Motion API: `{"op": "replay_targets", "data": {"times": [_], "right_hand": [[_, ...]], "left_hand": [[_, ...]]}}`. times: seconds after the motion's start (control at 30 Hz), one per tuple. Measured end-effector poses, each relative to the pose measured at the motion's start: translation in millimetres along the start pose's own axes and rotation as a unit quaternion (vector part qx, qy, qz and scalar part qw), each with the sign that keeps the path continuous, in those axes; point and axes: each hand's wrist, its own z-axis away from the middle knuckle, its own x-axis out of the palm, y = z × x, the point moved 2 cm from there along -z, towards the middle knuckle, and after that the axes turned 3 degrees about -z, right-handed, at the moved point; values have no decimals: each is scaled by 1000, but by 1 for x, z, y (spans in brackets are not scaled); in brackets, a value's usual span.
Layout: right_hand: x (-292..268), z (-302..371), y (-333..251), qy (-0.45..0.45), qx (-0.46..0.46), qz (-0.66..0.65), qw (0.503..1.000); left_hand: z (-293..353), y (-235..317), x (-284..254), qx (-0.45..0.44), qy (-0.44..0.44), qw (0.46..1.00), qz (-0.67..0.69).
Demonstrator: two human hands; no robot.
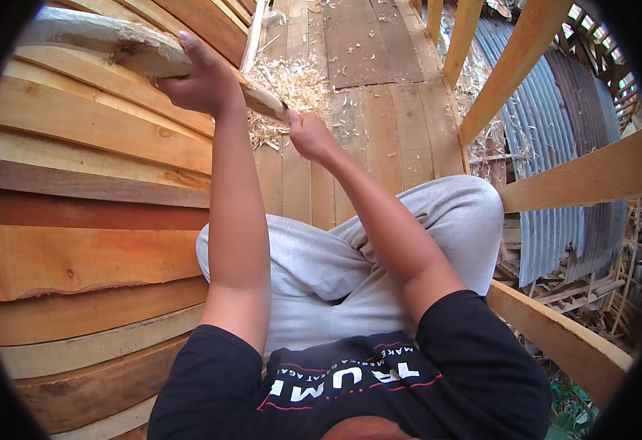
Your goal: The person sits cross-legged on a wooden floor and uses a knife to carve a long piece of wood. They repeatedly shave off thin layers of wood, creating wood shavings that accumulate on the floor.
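A long, pale, partly peeled wooden pole [145,51] slants from the upper left down toward the middle. My left hand [207,79] is closed around it, thumb on the upper side. My right hand [310,134] is closed at the pole's near right end, its thumb pointing up. A thin, dark line like a slim knife blade [271,82] runs from that hand across the pole's end. The handle is hidden inside the fist. Curled wood shavings [291,82] lie heaped on the floor just beyond both hands.
I sit cross-legged on a plank floor [387,121], grey trouser legs folded in front. A wall of overlapping boards [79,253] stands close on my left. Wooden railing bars [577,176] line the right side, with corrugated metal sheets [533,117] and scrap wood below.
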Motion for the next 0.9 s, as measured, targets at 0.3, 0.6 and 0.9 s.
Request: {"op": "replay_targets", "data": {"times": [0.3,0.6,0.9], "right_hand": [[2,24,-59,-44,29,-16,999],[10,22,29,-11,208,-77,975],[5,-2,97,41,87,-7,995]], "left_hand": [[-15,-19,-15,-20,-25,999,41],[-14,-19,-8,-33,-41,998,36],[-9,-3,6,-43,-45,997,55]]}}
